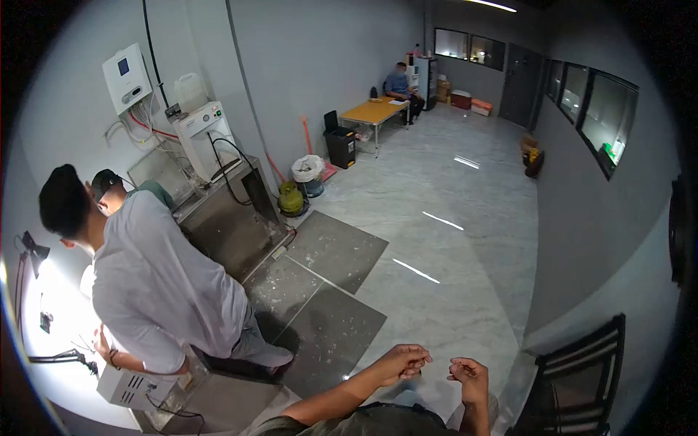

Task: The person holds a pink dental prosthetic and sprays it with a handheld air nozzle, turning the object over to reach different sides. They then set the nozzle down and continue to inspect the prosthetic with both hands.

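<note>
My left hand [401, 364] is raised in front of my body, above the floor. Its fingers are curled in and pinched together. A short gap to the right is my right hand [470, 378], its fingers bent toward the thumb and facing the left one. Whatever either hand may pinch is too small to make out. Neither hand touches a work surface; below them are my dark clothing [385, 420] and the pale tiled floor [436, 291].
A person in a white shirt [171, 269] leans over a brightly lit bench at left, another person beyond. Dark mats [320, 334] lie on the floor. A black metal rack [582, 378] stands at right. Farther off are a gas cylinder [291, 198] and a yellow table [371, 110].
</note>
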`<state>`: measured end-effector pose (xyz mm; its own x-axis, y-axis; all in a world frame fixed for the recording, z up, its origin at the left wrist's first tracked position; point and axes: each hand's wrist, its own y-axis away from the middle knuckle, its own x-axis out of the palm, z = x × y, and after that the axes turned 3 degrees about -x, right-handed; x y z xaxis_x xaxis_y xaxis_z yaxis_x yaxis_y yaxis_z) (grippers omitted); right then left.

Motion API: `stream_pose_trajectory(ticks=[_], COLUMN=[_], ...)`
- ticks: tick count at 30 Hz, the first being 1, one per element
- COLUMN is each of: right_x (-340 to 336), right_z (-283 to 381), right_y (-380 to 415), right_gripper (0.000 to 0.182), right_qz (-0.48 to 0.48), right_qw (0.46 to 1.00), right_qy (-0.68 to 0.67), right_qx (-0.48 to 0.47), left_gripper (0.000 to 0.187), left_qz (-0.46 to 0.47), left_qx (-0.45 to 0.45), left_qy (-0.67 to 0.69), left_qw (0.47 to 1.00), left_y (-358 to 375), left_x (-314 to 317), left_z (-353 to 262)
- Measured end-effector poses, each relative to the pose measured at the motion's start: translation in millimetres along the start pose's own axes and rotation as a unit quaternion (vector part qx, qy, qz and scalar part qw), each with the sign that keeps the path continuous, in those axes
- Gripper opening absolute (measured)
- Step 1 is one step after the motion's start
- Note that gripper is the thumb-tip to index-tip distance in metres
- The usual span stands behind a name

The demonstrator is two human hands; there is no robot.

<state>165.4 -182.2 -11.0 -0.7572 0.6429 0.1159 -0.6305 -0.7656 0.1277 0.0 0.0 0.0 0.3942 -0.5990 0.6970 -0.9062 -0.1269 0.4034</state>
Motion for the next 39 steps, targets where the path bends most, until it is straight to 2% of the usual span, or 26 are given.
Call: stream_pose_trajectory(ticks=[2,3,6,13,16,17,19,21,22,25,26,27,30,33,34,37,39], right_x=[9,3,49,176,246,270,318,364,383,439,452,465,489,510,517,532,537], right_z=[0,18,23,67,77,79,72,72,66,67,66,75,83,93,97,83,80], right_y=[-5,-115,-215,-427,-490,-507,-539,-553,-560,-565,-570,-580,-601,-624,-634,-664,-682], right_gripper=[0.018,0.018,0.014,0.013,0.014,0.014,0.015,0.014,0.016,0.020,0.020,0.020,0.025,0.025,0.019,0.016,0.019], right_qz=[0.011,0.017,0.117,0.345,0.424,0.452,0.469,0.484,0.470,0.456,0.474,0.474,0.522,0.507,0.503,0.519,0.541], right_qw=[0.998,0.998,0.990,0.932,0.898,0.885,0.877,0.872,0.879,0.885,0.876,0.875,0.843,0.854,0.857,0.847,0.832], right_qy=[-0.057,-0.019,-0.027,0.047,0.054,0.056,0.055,0.060,0.036,0.019,0.010,0.013,0.075,0.076,0.075,0.041,0.031], right_qx=[0.040,0.051,0.079,0.100,0.102,0.099,0.094,0.038,0.077,0.089,0.092,0.095,0.107,0.090,0.087,0.110,0.115], left_gripper=[0.018,0.018,0.021,0.019,0.024,0.025,0.023,0.024,0.024,0.023,0.023,0.023,0.022,0.024,0.024,0.025,0.026], left_qz=[-0.023,-0.010,-0.122,-0.205,-0.273,-0.305,-0.305,-0.318,-0.325,-0.332,-0.369,-0.368,-0.342,-0.343,-0.348,-0.353,-0.395], left_qx=[-0.002,0.009,0.078,0.241,0.265,0.268,0.292,0.292,0.291,0.305,0.300,0.298,0.336,0.353,0.359,0.387,0.397], left_qy=[0.010,0.046,0.029,0.189,0.250,0.282,0.288,0.313,0.316,0.301,0.295,0.299,0.254,0.245,0.246,0.250,0.290], left_qw=[1.000,0.999,0.989,0.930,0.890,0.869,0.860,0.846,0.842,0.840,0.829,0.828,0.840,0.835,0.830,0.815,0.776], left_y=[7,-75,-95,-73,-50,-44,-34,-24,-19,-3,-2,0,3,3,5,3,-7], left_x=[-8,-36,-82,-146,-182,-197,-234,-268,-282,-308,-317,-324,-331,-340,-343,-349,-357], left_z=[8,-50,-105,-233,-266,-275,-294,-314,-329,-383,-402,-425,-475,-502,-508,-516,-516])
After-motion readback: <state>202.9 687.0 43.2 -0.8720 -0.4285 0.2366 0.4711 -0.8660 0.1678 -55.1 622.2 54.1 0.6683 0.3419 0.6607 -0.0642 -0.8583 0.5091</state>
